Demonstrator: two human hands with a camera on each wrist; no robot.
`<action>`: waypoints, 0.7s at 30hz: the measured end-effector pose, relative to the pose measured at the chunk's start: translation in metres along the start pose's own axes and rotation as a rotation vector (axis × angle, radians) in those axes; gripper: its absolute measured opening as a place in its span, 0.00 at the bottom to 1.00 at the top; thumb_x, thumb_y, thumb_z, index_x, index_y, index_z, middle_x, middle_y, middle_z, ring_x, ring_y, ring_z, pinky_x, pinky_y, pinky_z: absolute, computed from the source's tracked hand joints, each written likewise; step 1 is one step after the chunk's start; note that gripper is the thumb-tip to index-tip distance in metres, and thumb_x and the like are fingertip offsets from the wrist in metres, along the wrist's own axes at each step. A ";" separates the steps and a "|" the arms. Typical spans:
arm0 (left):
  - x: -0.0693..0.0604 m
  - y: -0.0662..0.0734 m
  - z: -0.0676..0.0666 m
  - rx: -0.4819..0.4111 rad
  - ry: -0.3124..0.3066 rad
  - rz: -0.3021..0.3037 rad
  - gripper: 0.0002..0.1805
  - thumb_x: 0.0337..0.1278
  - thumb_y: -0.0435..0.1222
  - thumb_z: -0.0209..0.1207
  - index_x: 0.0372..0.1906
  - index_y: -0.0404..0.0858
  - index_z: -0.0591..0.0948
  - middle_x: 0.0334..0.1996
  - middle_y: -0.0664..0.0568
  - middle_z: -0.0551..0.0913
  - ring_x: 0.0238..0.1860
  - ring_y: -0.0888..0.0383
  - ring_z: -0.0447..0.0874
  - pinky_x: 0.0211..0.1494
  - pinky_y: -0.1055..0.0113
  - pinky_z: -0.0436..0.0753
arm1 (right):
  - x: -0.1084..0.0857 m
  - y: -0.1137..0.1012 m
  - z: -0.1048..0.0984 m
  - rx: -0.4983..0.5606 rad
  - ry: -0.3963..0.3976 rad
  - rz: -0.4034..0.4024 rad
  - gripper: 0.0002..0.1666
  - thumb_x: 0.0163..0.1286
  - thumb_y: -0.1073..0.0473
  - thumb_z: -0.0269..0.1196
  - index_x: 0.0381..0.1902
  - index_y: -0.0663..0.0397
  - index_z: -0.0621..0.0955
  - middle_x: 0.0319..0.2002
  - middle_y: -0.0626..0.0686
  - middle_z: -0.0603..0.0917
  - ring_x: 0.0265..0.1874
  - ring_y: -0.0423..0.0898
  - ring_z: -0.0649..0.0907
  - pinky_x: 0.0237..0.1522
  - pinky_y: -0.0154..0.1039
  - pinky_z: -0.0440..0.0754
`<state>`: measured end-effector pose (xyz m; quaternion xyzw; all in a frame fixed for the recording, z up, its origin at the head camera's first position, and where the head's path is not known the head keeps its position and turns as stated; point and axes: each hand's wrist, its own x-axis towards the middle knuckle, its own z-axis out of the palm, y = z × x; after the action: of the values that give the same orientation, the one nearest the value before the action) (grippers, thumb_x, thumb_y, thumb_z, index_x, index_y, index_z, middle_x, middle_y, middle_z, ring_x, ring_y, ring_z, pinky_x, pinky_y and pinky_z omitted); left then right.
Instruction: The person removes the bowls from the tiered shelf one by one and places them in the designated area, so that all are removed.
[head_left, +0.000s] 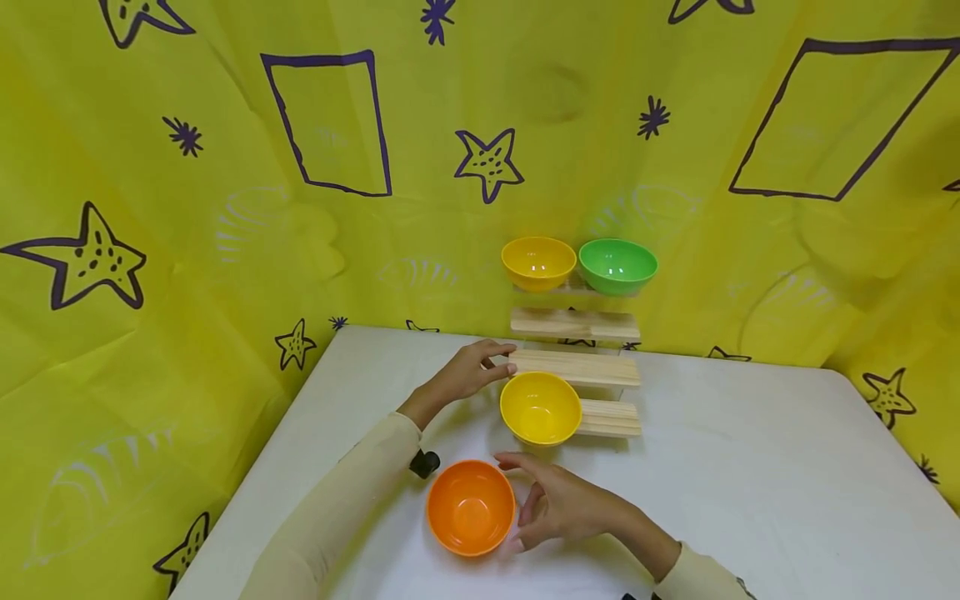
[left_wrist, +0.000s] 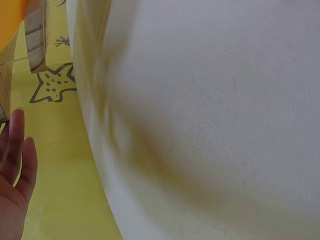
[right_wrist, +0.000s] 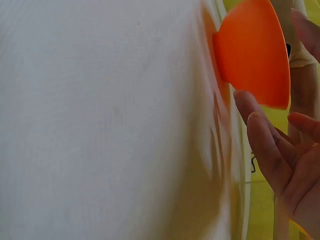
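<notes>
An orange bowl (head_left: pixel 471 508) stands upright on the white table. To its right is my right hand (head_left: pixel 566 504), fingers and thumb spread toward the rim without gripping it; the right wrist view shows these fingers (right_wrist: pixel 270 150) beside the bowl's wall. My left hand (head_left: pixel 468 371) is at the left end of a wooden stepped rack (head_left: pixel 573 367), its fingertips at a plank's edge. In the left wrist view two fairly straight fingers (left_wrist: pixel 29 165) lie by the wood. A yellow bowl (head_left: pixel 540 408) sits at the left of the rack's lowest steps, just below that hand.
An amber bowl (head_left: pixel 538 262) and a green bowl (head_left: pixel 617 267) stand side by side on the rack's top step. Behind the table (head_left: pixel 750 467) hangs a yellow sheet (head_left: pixel 450 100) with drawn stars. A small black object (head_left: pixel 424 463) shows by the left sleeve.
</notes>
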<state>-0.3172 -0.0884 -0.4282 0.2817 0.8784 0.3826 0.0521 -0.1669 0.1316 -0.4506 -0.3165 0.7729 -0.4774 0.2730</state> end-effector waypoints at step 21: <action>0.001 -0.003 0.003 -0.032 0.014 0.015 0.28 0.71 0.46 0.59 0.71 0.43 0.74 0.63 0.46 0.78 0.47 0.49 0.82 0.46 0.63 0.83 | -0.053 0.008 -0.059 -0.010 0.107 -0.133 0.28 0.68 0.63 0.67 0.66 0.52 0.75 0.56 0.67 0.79 0.37 0.44 0.86 0.35 0.41 0.87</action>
<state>-0.3184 -0.0882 -0.4323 0.2846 0.8703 0.3991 0.0474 -0.1766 0.2075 -0.4285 -0.3426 0.7660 -0.5069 0.1974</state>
